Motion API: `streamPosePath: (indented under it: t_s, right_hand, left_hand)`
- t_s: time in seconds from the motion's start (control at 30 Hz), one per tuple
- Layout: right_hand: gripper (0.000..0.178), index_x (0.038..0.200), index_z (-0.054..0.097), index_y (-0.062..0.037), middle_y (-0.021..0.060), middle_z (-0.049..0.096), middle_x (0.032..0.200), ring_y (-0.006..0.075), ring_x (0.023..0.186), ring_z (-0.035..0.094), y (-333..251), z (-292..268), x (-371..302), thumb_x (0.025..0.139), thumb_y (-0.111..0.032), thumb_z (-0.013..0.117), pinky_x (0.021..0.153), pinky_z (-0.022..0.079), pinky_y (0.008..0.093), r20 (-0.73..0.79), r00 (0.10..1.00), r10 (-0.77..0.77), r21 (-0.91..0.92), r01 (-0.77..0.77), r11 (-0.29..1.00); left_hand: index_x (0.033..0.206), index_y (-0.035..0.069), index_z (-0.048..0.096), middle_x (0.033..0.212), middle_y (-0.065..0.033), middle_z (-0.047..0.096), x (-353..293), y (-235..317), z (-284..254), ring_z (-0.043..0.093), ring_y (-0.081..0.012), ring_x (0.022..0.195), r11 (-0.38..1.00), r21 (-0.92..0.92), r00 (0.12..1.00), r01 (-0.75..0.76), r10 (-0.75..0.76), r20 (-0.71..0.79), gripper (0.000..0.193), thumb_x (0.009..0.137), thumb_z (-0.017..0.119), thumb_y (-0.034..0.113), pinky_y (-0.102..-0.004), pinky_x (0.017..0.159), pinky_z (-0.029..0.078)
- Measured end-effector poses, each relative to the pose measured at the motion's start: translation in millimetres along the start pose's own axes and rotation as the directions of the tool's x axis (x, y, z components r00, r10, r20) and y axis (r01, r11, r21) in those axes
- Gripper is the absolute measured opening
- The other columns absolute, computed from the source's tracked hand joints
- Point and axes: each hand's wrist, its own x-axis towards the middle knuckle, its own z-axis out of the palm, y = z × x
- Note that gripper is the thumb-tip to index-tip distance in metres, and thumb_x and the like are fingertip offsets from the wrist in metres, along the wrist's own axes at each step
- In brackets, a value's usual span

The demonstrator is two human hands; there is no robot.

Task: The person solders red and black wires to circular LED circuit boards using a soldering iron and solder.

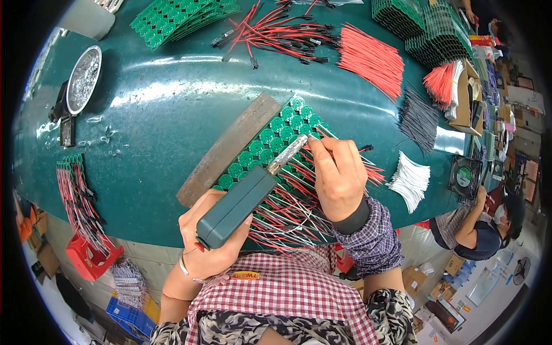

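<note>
My left hand (211, 227) is wrapped around a dark green soldering gun (237, 208), whose metal tip (290, 152) points up and to the right. Under that tip lies a panel of round green circuit boards (266, 136). My right hand (340, 175) is closed in a pinch at the tip's end; what its fingertips hold is too small and covered to tell. Red, white and black wires (287, 215) spread from the panel toward me, partly under both hands. A flat grey-brown bar (230, 149) lies along the panel's left edge.
A round dish of silvery material (84, 79) stands at left. Wired boards (75, 178) hang over the table edge by a red stool (92, 259). Red (371, 60), black (418, 118) and white wire bundles (410, 181) lie right. Another person (483, 227) sits at far right.
</note>
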Motion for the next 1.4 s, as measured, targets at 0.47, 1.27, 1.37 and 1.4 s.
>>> streamPosePath:
  t_s: [0.47, 1.27, 1.37, 1.4]
  right_hand:
    - [0.036, 0.109, 0.065, 0.0058, 0.0124, 0.059, 0.094, 0.0262, 0.081, 0.058, 2, -1, 0, 0.073, 0.003, 0.065, 0.067, 0.051, 0.0344, 0.008, 1.0, -0.025, 0.02, 0.025, 0.999]
    - [0.029, 0.1, 0.071, 0.0038, 0.0119, 0.067, 0.089, 0.0257, 0.076, 0.064, -12, -6, -3, 0.072, 0.013, 0.074, 0.065, 0.052, 0.0338, -0.145, 0.989, -0.037, 0.158, 0.06, 0.986]
    - [0.03, 0.1, 0.071, 0.0032, 0.0112, 0.067, 0.09, 0.0253, 0.076, 0.064, -13, -5, -4, 0.071, 0.013, 0.075, 0.065, 0.052, 0.0334, -0.084, 0.996, -0.004, 0.166, 0.018, 0.986]
    - [0.031, 0.1, 0.071, 0.0026, 0.011, 0.067, 0.091, 0.0253, 0.077, 0.064, -13, -5, -5, 0.071, 0.012, 0.075, 0.065, 0.052, 0.0334, -0.069, 0.998, 0.006, 0.157, 0.005, 0.988]
  left_hand:
    - [0.121, -0.008, 0.063, 0.122, -0.0182, 0.064, -32, -28, -64, 0.054, -0.0129, 0.064, 0.941, 0.137, 0.673, -0.31, 0.319, -0.667, 0.032, 0.09, 0.066, -0.001, -0.0244, 0.064, 0.044]
    - [0.115, -0.003, 0.068, 0.108, -0.0118, 0.072, -48, -13, -20, 0.07, -0.0214, 0.09, 0.911, -0.314, 0.915, 0.266, -0.341, -0.214, 0.038, 0.08, 0.079, 0.005, -0.0333, 0.082, 0.055]
    - [0.104, -0.003, 0.072, 0.099, -0.0118, 0.074, -45, -10, -13, 0.07, -0.0198, 0.088, 0.933, -0.224, 0.928, 0.283, -0.325, -0.182, 0.029, 0.077, 0.08, 0.005, -0.0305, 0.079, 0.055]
    - [0.103, -0.003, 0.072, 0.098, -0.0126, 0.073, -44, -14, -12, 0.07, -0.0206, 0.086, 0.962, -0.164, 0.958, 0.22, -0.245, -0.152, 0.028, 0.077, 0.08, 0.004, -0.0299, 0.077, 0.054]
